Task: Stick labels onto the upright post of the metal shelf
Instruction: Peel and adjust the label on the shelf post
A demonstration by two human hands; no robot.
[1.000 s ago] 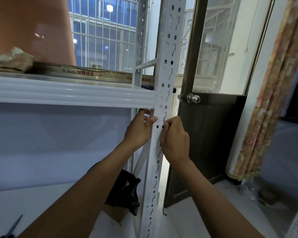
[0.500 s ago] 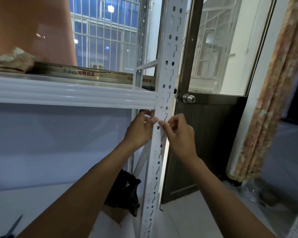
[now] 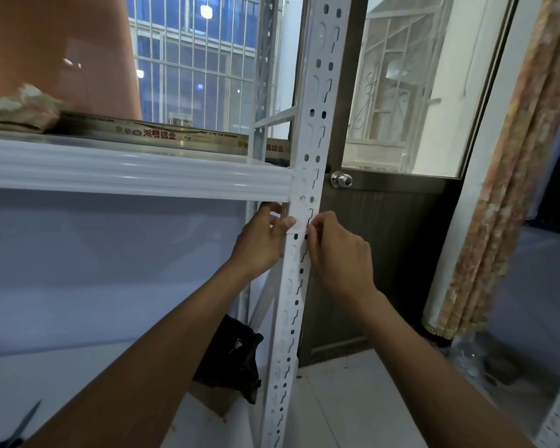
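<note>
Dim, bluish daylight comes through the barred window [image 3: 194,69], where small lamps glow as blown-out spots. The white shelf beam [image 3: 136,171] carries soft glare, its underside shadowed. Wide-angle distortion bends the curtain [image 3: 511,176] and edges; detail is soft.

Both bare hands meet at a white perforated metal upright post [image 3: 304,195], just below a white ribbed shelf beam [image 3: 126,171]. The left hand [image 3: 261,242] and right hand [image 3: 340,253] press a small whitish label [image 3: 297,225] against the post's face with their fingertips.
</note>
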